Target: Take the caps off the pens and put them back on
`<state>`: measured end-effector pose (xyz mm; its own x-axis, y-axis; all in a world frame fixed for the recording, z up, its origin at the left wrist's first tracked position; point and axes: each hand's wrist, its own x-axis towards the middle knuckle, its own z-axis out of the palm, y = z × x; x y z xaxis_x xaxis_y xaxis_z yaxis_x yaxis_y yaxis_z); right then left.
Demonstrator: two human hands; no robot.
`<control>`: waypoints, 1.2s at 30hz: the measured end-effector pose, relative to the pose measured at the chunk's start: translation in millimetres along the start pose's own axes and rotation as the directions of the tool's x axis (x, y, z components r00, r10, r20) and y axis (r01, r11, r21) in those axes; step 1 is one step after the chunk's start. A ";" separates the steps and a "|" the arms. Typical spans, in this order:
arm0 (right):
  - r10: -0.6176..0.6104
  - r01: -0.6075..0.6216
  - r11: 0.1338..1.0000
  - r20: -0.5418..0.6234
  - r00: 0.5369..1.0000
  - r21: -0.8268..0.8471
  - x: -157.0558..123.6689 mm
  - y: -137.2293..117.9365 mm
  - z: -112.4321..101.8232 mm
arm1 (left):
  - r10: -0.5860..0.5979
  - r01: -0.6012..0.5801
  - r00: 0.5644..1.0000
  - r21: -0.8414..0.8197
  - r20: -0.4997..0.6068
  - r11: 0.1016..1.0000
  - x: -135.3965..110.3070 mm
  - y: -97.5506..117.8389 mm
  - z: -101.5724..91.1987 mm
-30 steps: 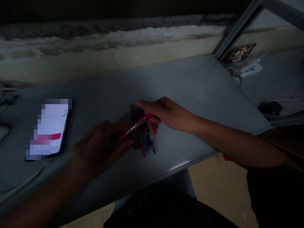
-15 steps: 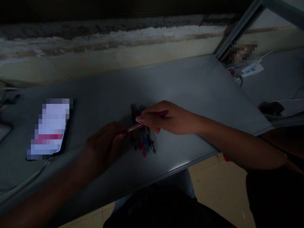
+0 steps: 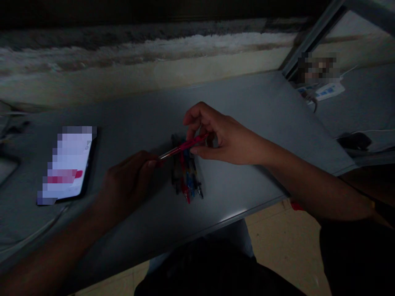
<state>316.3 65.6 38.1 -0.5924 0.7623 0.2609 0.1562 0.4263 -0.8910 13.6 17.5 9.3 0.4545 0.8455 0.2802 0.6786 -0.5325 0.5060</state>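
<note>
A red pen is held level above a grey table. My right hand pinches its right end between thumb and fingers. My left hand is closed round its left tip. Right under the pen lies a small row of several pens, red, blue and dark, side by side on the table. The light is dim.
A phone with a lit screen lies on the table to the left. At the far right are a power strip with cables and a dark object. The table's front edge runs diagonally below the pens, with tan floor beneath.
My right hand has risen and moved back a little with the red pen, so the pen now sits higher over the row. My left hand stays on the pen's tip.
</note>
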 end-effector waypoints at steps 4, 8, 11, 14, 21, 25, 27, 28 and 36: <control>0.049 -0.048 0.999 0.049 0.998 -0.027 -0.7 0.0 0.7 | -0.005 0.005 0.999 -0.015 0.034 1.000 0.9 -0.5 1.0; -0.036 0.037 0.996 0.008 0.999 -0.079 -1.8 -0.6 2.0 | -0.002 0.003 0.999 -0.028 0.039 1.000 1.0 -2.3 3.5; 0.038 -0.037 0.999 0.001 0.999 -0.024 -1.7 1.7 4.1 | -0.012 0.013 1.000 -0.024 0.027 1.000 0.3 -4.2 4.6; 0.094 -0.094 0.996 0.013 0.995 -0.008 -0.1 4.2 5.2 | -0.021 0.022 0.999 -0.024 0.041 0.999 -0.6 -5.3 5.1; -0.112 0.110 0.992 -0.021 0.994 -0.061 -0.1 -5.0 -1.1 | -0.060 0.061 0.998 -0.051 0.019 0.997 -3.0 -7.8 6.2; -0.089 0.087 0.995 -0.051 0.995 -0.041 0.3 -9.0 -4.4 | -0.073 0.073 0.997 -0.067 0.001 0.995 -2.7 -8.6 6.4; -0.063 0.062 0.998 -0.071 0.995 -0.012 1.2 -8.8 -5.1 | -0.070 0.071 0.997 -0.071 0.007 0.995 -1.2 -7.7 5.8; -0.047 0.048 0.999 -0.082 0.996 0.007 1.6 -8.4 -5.3 | -0.070 0.071 0.997 -0.070 0.013 0.995 -0.4 -7.1 5.3; 0.101 -0.077 0.982 -0.137 0.985 0.175 3.0 -5.2 -1.4 | -0.057 0.060 0.998 -0.093 0.029 0.994 -1.1 -7.9 5.4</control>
<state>314.8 66.4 44.0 -0.4593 0.8612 0.2178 0.0606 0.2749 -0.9595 10.9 20.6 0.5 0.4315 0.8731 0.2270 0.6481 -0.4751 0.5953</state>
